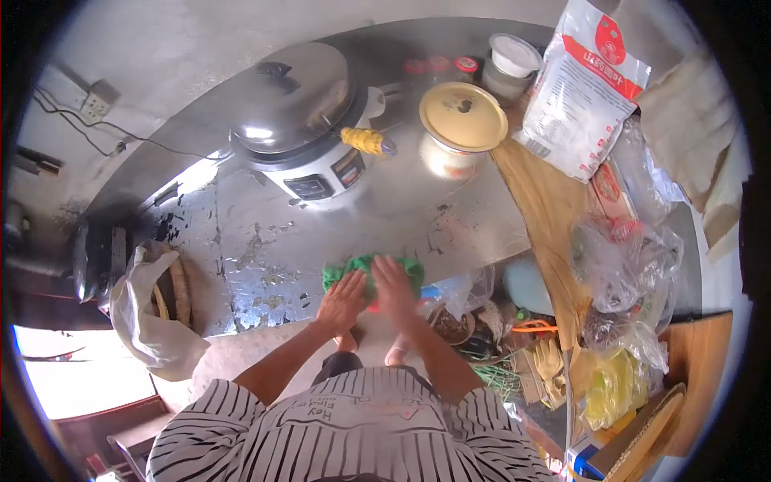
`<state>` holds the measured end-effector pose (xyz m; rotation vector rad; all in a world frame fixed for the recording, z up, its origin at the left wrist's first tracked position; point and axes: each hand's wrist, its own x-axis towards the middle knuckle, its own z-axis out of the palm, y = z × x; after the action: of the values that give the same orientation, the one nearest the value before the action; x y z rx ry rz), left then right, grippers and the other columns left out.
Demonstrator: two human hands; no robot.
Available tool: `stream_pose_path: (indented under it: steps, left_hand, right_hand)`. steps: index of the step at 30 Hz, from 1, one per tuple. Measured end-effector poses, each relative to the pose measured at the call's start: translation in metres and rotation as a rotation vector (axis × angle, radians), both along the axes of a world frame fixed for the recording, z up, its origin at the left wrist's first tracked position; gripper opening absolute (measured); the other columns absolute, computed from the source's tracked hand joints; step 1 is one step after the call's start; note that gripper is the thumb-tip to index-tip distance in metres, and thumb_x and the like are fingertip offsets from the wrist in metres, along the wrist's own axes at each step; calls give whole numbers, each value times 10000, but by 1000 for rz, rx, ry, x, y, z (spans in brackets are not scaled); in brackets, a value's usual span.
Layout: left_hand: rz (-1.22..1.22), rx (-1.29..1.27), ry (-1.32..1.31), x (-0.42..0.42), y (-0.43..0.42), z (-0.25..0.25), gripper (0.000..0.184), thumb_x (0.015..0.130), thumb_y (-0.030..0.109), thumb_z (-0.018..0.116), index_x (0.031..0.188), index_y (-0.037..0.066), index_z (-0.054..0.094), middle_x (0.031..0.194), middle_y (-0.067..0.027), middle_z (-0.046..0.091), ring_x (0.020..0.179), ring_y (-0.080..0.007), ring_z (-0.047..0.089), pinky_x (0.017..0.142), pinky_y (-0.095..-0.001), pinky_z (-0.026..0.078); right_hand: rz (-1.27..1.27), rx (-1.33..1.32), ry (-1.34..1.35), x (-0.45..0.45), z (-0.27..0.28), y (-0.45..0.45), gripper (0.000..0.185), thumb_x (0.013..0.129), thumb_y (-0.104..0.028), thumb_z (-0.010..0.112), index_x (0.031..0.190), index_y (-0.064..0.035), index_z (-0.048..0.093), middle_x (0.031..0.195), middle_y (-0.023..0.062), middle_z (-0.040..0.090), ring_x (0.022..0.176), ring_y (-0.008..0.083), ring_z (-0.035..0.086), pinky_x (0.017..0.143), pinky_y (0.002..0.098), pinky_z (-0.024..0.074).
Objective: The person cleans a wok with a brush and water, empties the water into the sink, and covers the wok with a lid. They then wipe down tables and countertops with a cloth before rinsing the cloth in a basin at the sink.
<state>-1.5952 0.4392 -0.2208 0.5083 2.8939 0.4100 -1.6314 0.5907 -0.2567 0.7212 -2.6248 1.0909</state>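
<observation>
A bunched green cloth [359, 263] lies at the front edge of the worn, silvery tabletop [281, 241]. My left hand [343, 300] rests on the cloth's left part, fingers stretched out flat. Beside it, my right hand [391, 283] presses on the middle and right part, its fingers also extended and slightly blurred. Neither hand is wrapped around the cloth; both bear on it from above. Something red, mostly hidden, shows just below the cloth between my hands.
Behind stand an electric cooker [301, 132] with a yellow cloth-wrapped handle and a lidded pot [463, 120]. A white bag [152, 321] hangs at the left edge. At right are a printed packet [582, 92], brown cardboard [550, 217], plastic bags [614, 269] and clutter below.
</observation>
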Motion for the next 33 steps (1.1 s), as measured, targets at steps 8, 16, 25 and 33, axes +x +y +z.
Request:
stream_pose_path:
  steps: [8, 16, 25, 33]
  left_hand:
    - [127, 54, 185, -153, 40, -28, 541, 781, 184, 442, 1258, 5, 262, 1328, -147, 233, 1244, -294, 189, 990, -443, 201]
    - [14, 259, 284, -234, 108, -27, 457, 719, 152, 487, 1155, 38, 416, 1191, -159, 428, 1106, -292, 403, 938, -406, 278]
    - [-107, 389, 297, -69, 70, -28, 507, 708, 166, 516, 1179, 26, 394, 1284, -134, 332, 1187, -241, 318, 924, -362, 290]
    - [635, 518, 321, 104, -118, 14, 364, 695, 95, 555, 1054, 46, 527, 1037, -147, 539, 944, -309, 506, 824, -374, 395]
  right_hand:
    - [49, 72, 93, -166, -22, 33, 351, 797, -64, 378, 1137, -22, 454, 1219, 125, 414, 1157, 282, 348, 972, 397, 247]
    - [-235, 279, 253, -206, -6, 101, 391, 724, -64, 499, 1114, -56, 473, 1148, 123, 473, 1077, 306, 419, 896, 405, 319]
    - [-288, 359, 99, -56, -13, 75, 501, 828, -414, 421, 1158, -38, 453, 1265, 130, 367, 1146, 368, 332, 934, 485, 236]
    - [-179, 463, 99, -9, 13, -55, 648, 715, -430, 574, 1189, -31, 382, 1284, 138, 321, 1182, 365, 269, 933, 487, 241]
